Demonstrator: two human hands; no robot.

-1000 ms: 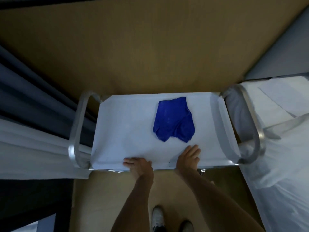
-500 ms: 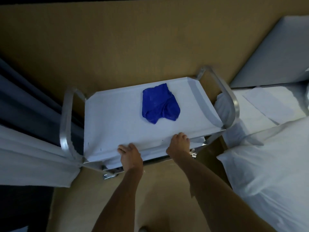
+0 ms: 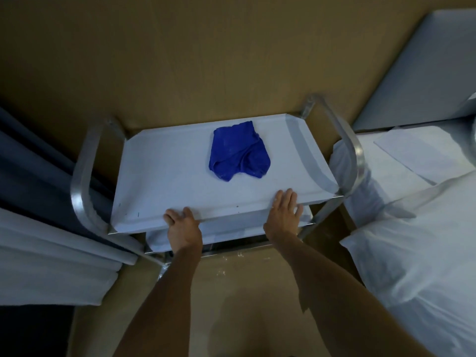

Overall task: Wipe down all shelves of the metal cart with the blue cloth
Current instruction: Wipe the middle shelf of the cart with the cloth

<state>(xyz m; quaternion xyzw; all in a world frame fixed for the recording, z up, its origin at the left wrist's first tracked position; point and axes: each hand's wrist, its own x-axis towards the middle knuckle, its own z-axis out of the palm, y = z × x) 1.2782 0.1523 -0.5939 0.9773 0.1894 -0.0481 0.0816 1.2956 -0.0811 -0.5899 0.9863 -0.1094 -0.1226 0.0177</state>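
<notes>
A crumpled blue cloth (image 3: 238, 150) lies on the top shelf of the metal cart (image 3: 159, 176), toward its far right part. Neither hand touches the cloth. My left hand (image 3: 183, 225) rests on the near rim of the top shelf, fingers bent over the edge. My right hand (image 3: 283, 212) lies on the same rim further right, with fingers straight and spread on the shelf surface. A lower shelf (image 3: 231, 228) shows partly under the top one, between my wrists.
Curved metal handles stand at the cart's left end (image 3: 79, 181) and right end (image 3: 353, 150). A bed with white linen and a pillow (image 3: 417, 253) sits close on the right. Dark curtains and white fabric (image 3: 38, 228) hang left. A tan wall is behind the cart.
The view has drawn back and tilted, so the cart sits higher and the lower shelf shows. Both hands stay on the near rim; the right hand's fingers have straightened. The cloth has not moved on the shelf.
</notes>
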